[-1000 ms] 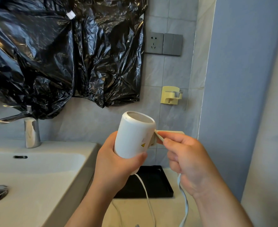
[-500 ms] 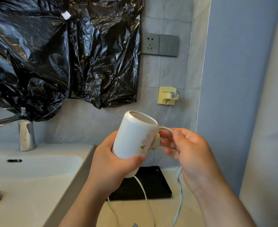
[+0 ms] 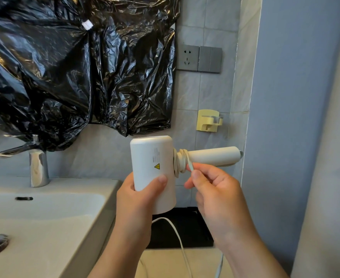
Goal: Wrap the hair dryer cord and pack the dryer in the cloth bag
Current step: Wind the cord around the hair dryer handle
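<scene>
The hair dryer [image 3: 154, 173] is held up in the air in front of the tiled wall, above the counter [image 3: 165, 261] to the right of the sink [image 3: 44, 217]. The left hand [image 3: 139, 199] is clamped around the lower end of its smooth white barrel, thumb pressed flat on the front. The right hand [image 3: 215, 195] is closed in a pinch on the cord [image 3: 190, 166], thumb and forefinger gripping it just beside the coils already wound where the handle [image 3: 213, 156] meets the barrel.

The dryer looks like a hard, matte plastic shell, cylindrical, with a folding cream handle sticking out to the right; it is probably light enough for one hand but slick, so a full wrap around the barrel seems the safest hold. The cord is thin, white and limp, with a long slack length hanging down past the wrists and out of view. It will likely spring loose unless kept taut while winding.

A flat black tray [image 3: 185, 227] lies on the counter below. No cloth bag can be seen.
</scene>
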Action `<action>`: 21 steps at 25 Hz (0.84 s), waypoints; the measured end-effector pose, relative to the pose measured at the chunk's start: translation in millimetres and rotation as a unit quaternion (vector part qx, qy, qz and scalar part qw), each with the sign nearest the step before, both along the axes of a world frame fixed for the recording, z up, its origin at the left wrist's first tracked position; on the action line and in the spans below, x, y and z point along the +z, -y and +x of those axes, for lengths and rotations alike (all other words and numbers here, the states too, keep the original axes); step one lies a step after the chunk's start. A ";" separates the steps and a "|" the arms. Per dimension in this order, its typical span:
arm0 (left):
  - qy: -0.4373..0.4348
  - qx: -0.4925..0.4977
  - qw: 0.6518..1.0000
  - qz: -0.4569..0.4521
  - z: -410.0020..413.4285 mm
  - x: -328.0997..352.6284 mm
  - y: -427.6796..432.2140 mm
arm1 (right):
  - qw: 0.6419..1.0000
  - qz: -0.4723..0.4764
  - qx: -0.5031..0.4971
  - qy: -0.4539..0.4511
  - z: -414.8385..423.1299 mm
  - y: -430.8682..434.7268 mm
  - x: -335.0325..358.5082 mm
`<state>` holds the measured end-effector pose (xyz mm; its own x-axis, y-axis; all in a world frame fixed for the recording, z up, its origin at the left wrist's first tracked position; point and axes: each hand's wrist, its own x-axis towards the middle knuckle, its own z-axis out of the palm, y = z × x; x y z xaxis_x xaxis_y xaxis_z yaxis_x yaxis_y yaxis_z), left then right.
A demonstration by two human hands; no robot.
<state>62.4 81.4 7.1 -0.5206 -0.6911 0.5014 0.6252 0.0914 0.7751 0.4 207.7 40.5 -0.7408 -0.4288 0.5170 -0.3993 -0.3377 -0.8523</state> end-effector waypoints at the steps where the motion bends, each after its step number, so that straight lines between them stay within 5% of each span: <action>1: -0.001 -0.004 1.000 0.006 -0.7 -0.5 -0.1 | 0.999 0.013 -0.019 -0.034 -1.6 -0.3 -1.2; 4: 0.002 -0.020 1.000 0.018 -0.6 0.8 -1.5 | 0.998 0.010 -0.008 -0.066 -3.8 0.7 -2.2; 8: 0.013 -0.041 0.999 0.033 1.0 4.2 -2.9 | 0.994 -0.011 0.103 0.022 -4.4 -2.7 1.3; 11: 0.028 -0.073 0.994 0.070 1.6 4.7 -6.0 | 0.995 0.031 0.089 -0.042 -7.7 -0.6 -3.8; 16: 0.040 -0.190 0.956 0.219 4.2 7.5 -17.9 | 0.999 -0.014 0.038 0.036 -22.1 -2.1 -4.9; 21: 0.137 -0.296 0.919 0.219 16.1 19.6 -11.8 | 0.993 0.028 0.117 -0.016 -28.3 -17.1 -1.8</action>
